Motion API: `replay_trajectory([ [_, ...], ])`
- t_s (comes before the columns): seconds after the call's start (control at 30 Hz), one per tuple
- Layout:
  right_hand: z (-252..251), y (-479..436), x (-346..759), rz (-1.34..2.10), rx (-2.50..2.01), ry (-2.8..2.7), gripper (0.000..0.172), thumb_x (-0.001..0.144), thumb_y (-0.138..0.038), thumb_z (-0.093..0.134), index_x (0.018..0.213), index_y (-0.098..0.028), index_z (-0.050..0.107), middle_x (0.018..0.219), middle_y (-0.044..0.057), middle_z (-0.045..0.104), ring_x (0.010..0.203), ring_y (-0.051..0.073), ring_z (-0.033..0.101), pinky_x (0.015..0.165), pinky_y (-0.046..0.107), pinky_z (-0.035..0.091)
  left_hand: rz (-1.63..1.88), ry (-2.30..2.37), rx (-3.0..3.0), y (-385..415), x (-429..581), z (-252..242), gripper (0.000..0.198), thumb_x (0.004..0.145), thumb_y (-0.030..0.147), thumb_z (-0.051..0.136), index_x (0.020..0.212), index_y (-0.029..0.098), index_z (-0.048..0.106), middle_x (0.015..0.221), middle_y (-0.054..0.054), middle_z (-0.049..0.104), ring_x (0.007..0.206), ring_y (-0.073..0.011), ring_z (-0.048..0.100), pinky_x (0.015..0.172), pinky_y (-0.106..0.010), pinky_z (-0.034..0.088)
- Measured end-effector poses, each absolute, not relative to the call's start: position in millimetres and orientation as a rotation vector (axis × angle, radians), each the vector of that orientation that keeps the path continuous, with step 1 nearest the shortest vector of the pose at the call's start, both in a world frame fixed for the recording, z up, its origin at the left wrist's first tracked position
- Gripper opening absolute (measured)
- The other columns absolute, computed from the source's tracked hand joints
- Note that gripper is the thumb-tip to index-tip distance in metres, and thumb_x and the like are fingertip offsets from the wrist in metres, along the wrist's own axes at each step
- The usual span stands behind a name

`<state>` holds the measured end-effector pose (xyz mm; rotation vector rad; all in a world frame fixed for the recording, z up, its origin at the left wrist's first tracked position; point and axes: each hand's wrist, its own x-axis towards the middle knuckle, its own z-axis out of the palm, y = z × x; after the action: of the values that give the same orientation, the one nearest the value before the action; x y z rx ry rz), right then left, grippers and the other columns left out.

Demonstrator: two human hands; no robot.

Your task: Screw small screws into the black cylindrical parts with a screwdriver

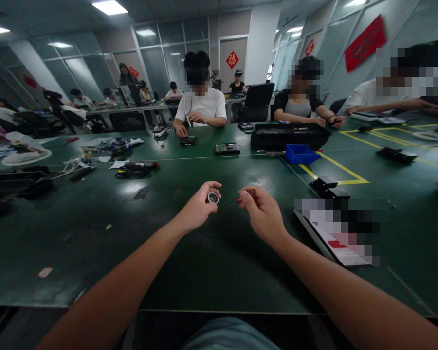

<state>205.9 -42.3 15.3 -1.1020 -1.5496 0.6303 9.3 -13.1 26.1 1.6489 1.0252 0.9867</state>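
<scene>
Above the green table, my left hand (199, 209) is closed around a small round part (212, 197) with a pale rim and a dark middle. Its thumb and fingers curl about the part, which faces me; I cannot make out its exact kind. My right hand (263, 211) grips a screwdriver (238, 200) with a red handle and a thin shaft. The shaft slants down to the left, and its tip is near my left thumb, below the round part. Whether the tip touches anything is too small to tell.
On the table (160, 272), a blue bin (301, 154) and a long black casing (290, 136) stand far right. A white box or booklet (336, 238) lies right of my arm. A black cable bundle (133, 170) lies left. Across sits a person in a white shirt (204, 107).
</scene>
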Motion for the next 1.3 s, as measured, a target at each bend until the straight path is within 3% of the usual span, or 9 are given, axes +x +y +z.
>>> replay_trajectory([
  [0.07,14.9,-42.4,206.1,0.641,-1.108,-1.556,0.023,0.097,-0.042,0.054,0.092,-0.022,0.065,0.079,0.002,0.069,0.073,0.018,0.066,0.069,0.032,0.050,0.863,1.095,1.895,-13.4,6.9,11.3,0.057,0.071,0.003,0.054,0.126,0.019,0.051,0.111,-0.009,0.059,0.104,-0.0244,0.057,0.097,-0.042,0.043],
  [0.17,15.6,-43.3,207.1,0.640,-1.150,-1.591,0.029,0.096,-0.047,0.057,0.086,-0.022,0.066,0.073,0.001,0.069,0.068,0.018,0.065,0.065,0.031,0.048,0.689,1.106,2.176,-11.1,0.7,-2.4,0.042,0.084,0.006,0.052,0.123,0.019,0.057,0.116,-0.011,0.062,0.111,-0.0255,0.056,0.102,-0.044,0.043],
  [0.27,16.6,-44.7,208.1,0.601,-1.176,-1.622,0.031,0.095,-0.049,0.058,0.082,-0.022,0.067,0.070,0.001,0.069,0.065,0.017,0.064,0.063,0.031,0.046,0.567,1.052,2.321,-6.9,-2.6,-7.7,0.034,0.086,0.007,0.057,0.118,0.019,0.062,0.120,-0.009,0.064,0.116,-0.0258,0.056,0.105,-0.044,0.043],
  [0.53,14.0,-44.5,206.4,0.645,-1.062,-1.486,0.026,0.098,-0.043,0.054,0.108,-0.022,0.066,0.086,0.004,0.074,0.079,0.020,0.070,0.075,0.036,0.055,0.793,1.166,2.213,-6.1,2.1,-7.5,0.042,0.090,0.015,0.064,0.131,0.020,0.057,0.125,-0.008,0.064,0.119,-0.0253,0.058,0.107,-0.044,0.044],
  [0.67,15.9,-45.9,206.2,0.584,-1.051,-1.444,0.023,0.099,-0.040,0.052,0.107,-0.022,0.064,0.087,0.004,0.073,0.080,0.019,0.070,0.076,0.036,0.056,0.834,1.156,2.239,-3.3,1.3,-8.7,0.030,0.091,0.017,0.065,0.121,0.020,0.062,0.122,-0.008,0.065,0.117,-0.0251,0.058,0.106,-0.043,0.043],
  [1.07,14.0,-41.7,209.1,0.538,-1.118,-1.517,0.022,0.100,-0.039,0.052,0.107,-0.022,0.064,0.092,0.006,0.074,0.086,0.021,0.070,0.078,0.037,0.052,0.873,1.137,2.257,-1.9,-0.9,-11.1,0.033,0.091,0.020,0.067,0.124,0.023,0.062,0.120,-0.007,0.066,0.116,-0.0248,0.059,0.104,-0.044,0.044],
  [1.17,19.7,-43.2,210.1,0.423,-1.229,-1.574,0.026,0.096,-0.044,0.057,0.085,-0.022,0.066,0.071,0.001,0.067,0.066,0.017,0.062,0.063,0.031,0.045,0.862,1.142,2.259,-2.5,-1.1,-9.7,0.034,0.090,0.018,0.068,0.123,0.022,0.063,0.120,-0.006,0.066,0.115,-0.0243,0.059,0.103,-0.043,0.044],
  [1.3,23.7,-44.1,211.5,0.341,-1.322,-1.582,0.043,0.090,-0.051,0.063,0.061,-0.023,0.050,0.051,-0.005,0.050,0.048,0.012,0.044,0.050,0.027,0.031,0.859,1.127,2.263,-3.3,-1.0,-8.1,0.034,0.090,0.018,0.069,0.123,0.022,0.063,0.120,-0.006,0.066,0.115,-0.0233,0.059,0.104,-0.042,0.044],
])
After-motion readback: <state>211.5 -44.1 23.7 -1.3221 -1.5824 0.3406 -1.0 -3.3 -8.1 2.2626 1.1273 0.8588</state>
